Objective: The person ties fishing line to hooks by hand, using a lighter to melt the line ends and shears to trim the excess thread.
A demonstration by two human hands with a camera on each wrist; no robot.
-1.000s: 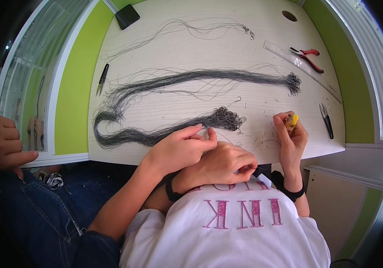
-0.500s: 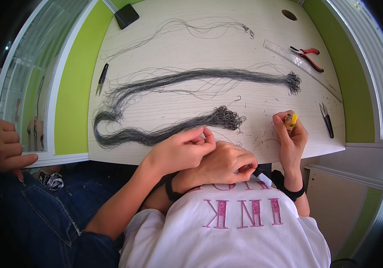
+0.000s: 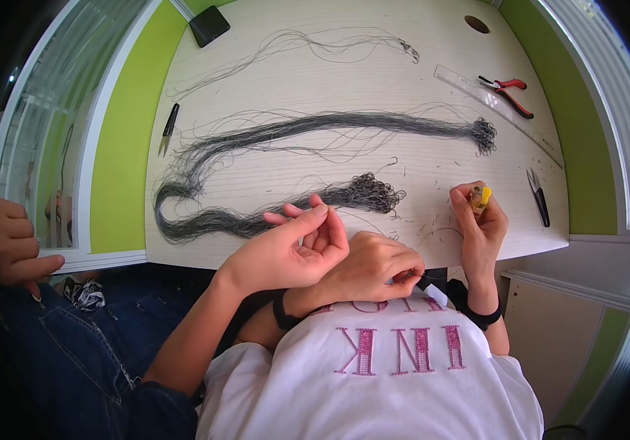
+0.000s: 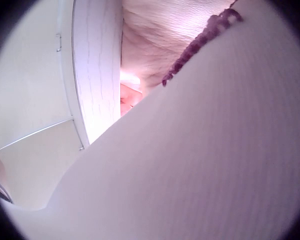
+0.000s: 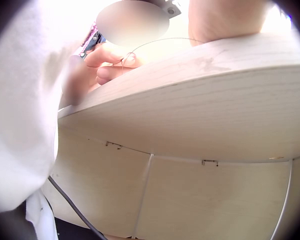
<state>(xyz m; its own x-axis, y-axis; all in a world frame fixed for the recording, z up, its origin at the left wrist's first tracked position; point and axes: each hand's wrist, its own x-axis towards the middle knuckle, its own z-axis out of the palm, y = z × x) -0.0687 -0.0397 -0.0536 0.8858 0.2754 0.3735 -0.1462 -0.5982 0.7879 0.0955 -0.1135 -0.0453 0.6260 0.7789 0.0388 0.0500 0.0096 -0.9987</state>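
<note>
In the head view, my left hand (image 3: pixel 373 270) lies at the table's front edge, thumb and forefinger pinching a thin dark strand. The right wrist view shows that strand (image 5: pixel 165 38) looping from the left fingertips (image 5: pixel 130 61) toward my right hand (image 5: pixel 225 20). My right hand (image 3: pixel 482 227) stands to the right, its fingers curled round a yellow lighter (image 3: pixel 481 199); no flame is visible. Left of my left hand, another person's hand (image 3: pixel 285 249) is raised with thumb and forefinger touching, in front of a dark bundle of looped strands (image 3: pixel 373 194). White cloth fills much of the left wrist view.
A second long bundle (image 3: pixel 315 121) and a thin group of strands (image 3: pixel 315 44) lie farther back. Pliers (image 3: pixel 511 95), a clear ruler (image 3: pixel 487 99), and snips at right (image 3: pixel 539 198) and left (image 3: pixel 169 130) surround them. Another person's hand (image 3: pixel 17 242) is far left.
The other person's nearer hand has lifted away from the bundle and turned, showing its palm. My two hands have hardly moved.
</note>
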